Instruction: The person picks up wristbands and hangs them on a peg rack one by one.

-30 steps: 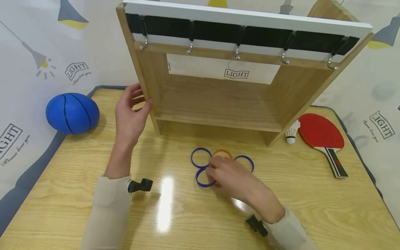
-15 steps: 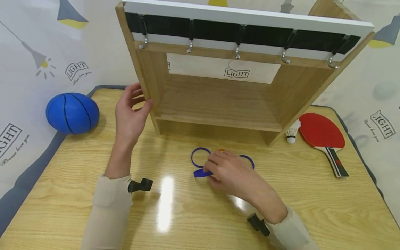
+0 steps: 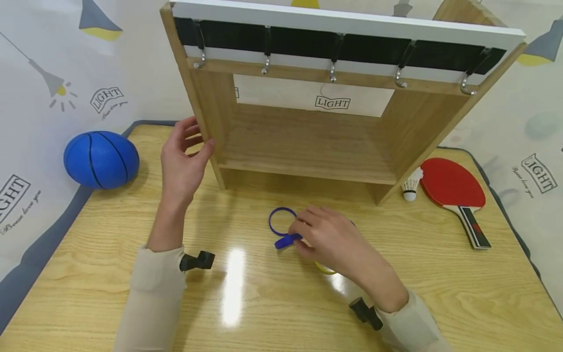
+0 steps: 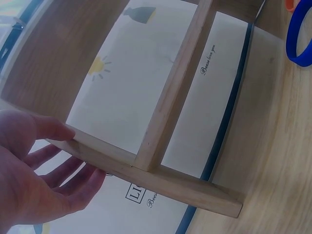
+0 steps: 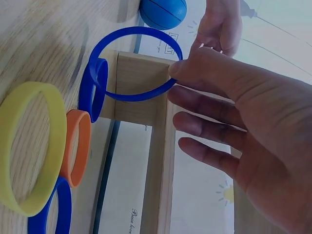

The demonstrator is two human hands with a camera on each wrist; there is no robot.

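My right hand pinches a blue rubber wristband between thumb and index finger, the other fingers extended loosely. In the head view the band is nearly edge-on, tilted close above the table. Another blue wristband lies just beyond it. An orange wristband, a yellow wristband and a further blue wristband lie nearby; the hand hides most of these in the head view. My left hand holds the left side panel of a wooden rack, thumb on the front edge, fingers along the outer side.
Several metal hooks hang in a row along the rack's top. A blue ball sits at the left. Right of the rack, a shuttlecock lies beside a red table tennis paddle. Printed fabric surrounds the table.
My right hand has taken hold of the nearest blue wristband and tipped it up from lying flat. The hand has shifted slightly right, uncovering part of the yellow band. My left hand stays put.
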